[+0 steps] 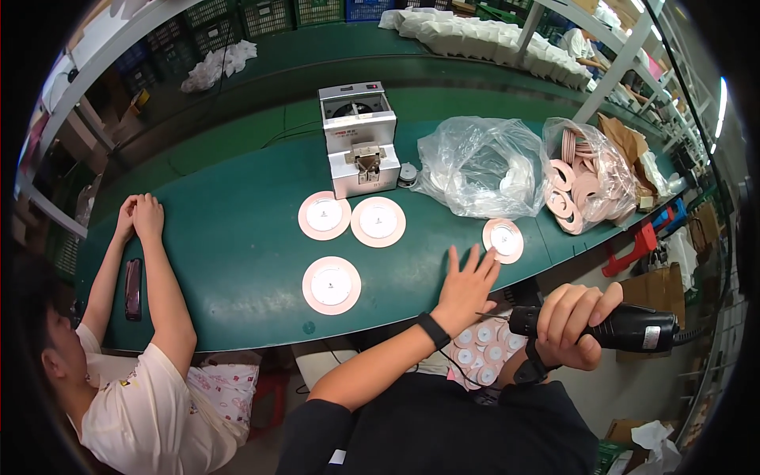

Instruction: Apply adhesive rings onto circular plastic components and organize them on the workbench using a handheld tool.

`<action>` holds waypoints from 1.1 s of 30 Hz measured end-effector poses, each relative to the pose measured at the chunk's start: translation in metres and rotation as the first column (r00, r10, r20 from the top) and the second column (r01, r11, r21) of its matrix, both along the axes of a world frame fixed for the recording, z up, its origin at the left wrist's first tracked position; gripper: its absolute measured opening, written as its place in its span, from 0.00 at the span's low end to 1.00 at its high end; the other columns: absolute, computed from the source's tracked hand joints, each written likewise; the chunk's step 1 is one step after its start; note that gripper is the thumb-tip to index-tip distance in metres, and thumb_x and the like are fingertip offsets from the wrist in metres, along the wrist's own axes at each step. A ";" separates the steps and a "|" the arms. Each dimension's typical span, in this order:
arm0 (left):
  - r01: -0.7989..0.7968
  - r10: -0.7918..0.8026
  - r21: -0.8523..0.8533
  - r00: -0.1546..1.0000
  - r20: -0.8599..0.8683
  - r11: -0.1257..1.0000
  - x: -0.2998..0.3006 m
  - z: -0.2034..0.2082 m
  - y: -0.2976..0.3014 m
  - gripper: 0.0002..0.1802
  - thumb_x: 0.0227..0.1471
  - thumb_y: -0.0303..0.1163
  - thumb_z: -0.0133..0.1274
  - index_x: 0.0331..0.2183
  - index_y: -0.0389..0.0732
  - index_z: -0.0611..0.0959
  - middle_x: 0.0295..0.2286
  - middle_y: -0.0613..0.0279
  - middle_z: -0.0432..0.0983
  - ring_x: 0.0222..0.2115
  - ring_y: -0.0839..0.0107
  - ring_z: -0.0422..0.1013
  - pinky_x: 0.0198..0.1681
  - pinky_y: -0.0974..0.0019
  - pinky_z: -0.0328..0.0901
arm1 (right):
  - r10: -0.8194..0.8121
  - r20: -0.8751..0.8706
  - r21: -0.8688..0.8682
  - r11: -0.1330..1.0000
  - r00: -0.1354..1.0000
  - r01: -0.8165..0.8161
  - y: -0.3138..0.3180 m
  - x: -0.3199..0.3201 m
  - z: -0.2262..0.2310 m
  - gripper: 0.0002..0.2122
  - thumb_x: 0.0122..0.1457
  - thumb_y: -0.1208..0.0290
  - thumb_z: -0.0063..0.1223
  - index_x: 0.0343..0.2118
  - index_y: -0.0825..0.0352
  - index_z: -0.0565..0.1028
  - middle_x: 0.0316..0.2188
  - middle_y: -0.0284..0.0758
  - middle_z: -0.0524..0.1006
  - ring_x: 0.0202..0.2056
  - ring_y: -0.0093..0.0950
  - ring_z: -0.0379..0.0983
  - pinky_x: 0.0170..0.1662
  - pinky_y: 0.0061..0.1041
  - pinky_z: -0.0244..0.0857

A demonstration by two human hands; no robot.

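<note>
In my right hand [576,323] is a black electric screwdriver [617,326], its thin bit pointing left past the table's front edge. My left hand [465,291] lies palm down with fingers spread, fingertips at the near-left rim of a round pink disc with a white centre [503,240]; whether they press on it I cannot tell. Three similar discs lie further left: one [324,214] and another [378,222] side by side, and a third [332,285] nearer me. Below the table edge, several small white-centred discs [479,354] sit close together by my forearms.
A silver screw feeder [362,142] stands behind the discs on the green table [237,253]. To its right are a clear plastic bag [479,170] and a bag of pink rings [590,178]. At left, a co-worker's hands [142,215] rest near a phone [133,290].
</note>
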State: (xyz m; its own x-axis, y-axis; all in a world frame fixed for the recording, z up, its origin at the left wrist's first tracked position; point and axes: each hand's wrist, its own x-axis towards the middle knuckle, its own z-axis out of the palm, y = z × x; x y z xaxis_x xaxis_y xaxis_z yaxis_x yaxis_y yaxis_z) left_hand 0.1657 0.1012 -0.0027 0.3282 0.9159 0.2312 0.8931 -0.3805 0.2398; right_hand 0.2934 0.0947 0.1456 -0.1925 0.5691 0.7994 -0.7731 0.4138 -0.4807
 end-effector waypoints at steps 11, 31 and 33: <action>0.088 -0.085 -0.019 0.989 0.118 0.996 -0.056 0.002 -0.052 0.39 0.52 0.50 0.65 0.61 0.45 0.75 0.63 0.61 0.66 0.64 0.56 0.61 0.67 0.26 0.48 | -0.070 -0.003 0.006 0.998 0.998 0.070 0.012 0.013 -0.003 0.14 0.56 0.77 0.58 0.37 0.65 0.62 0.15 0.31 0.71 0.11 0.24 0.67 0.17 0.24 0.67; -0.173 0.170 0.005 0.971 0.168 0.985 -0.111 -0.001 -0.100 0.28 0.55 0.46 0.64 0.57 0.55 0.81 0.63 0.68 0.67 0.64 0.54 0.62 0.65 0.25 0.45 | 0.041 0.459 -0.130 0.991 0.888 0.021 0.179 -0.270 0.000 0.11 0.55 0.81 0.66 0.35 0.69 0.72 0.22 0.33 0.75 0.18 0.22 0.71 0.22 0.23 0.65; -0.195 0.196 -0.019 0.972 0.131 0.981 -0.114 0.001 -0.104 0.29 0.55 0.46 0.64 0.57 0.55 0.80 0.62 0.69 0.68 0.63 0.54 0.63 0.65 0.23 0.44 | 0.037 0.503 -0.143 0.989 0.863 0.041 0.182 -0.268 -0.006 0.10 0.55 0.81 0.66 0.35 0.69 0.73 0.21 0.33 0.75 0.18 0.22 0.71 0.22 0.23 0.64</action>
State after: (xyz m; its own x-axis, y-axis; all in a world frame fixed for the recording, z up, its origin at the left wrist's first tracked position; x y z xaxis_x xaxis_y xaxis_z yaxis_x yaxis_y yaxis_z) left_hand 0.0517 -0.0025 -0.0013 0.1096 0.9607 0.2551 0.9106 -0.2000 0.3618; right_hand 0.0249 0.2772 0.1395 -0.5450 0.6708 0.5030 -0.4088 0.3112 -0.8579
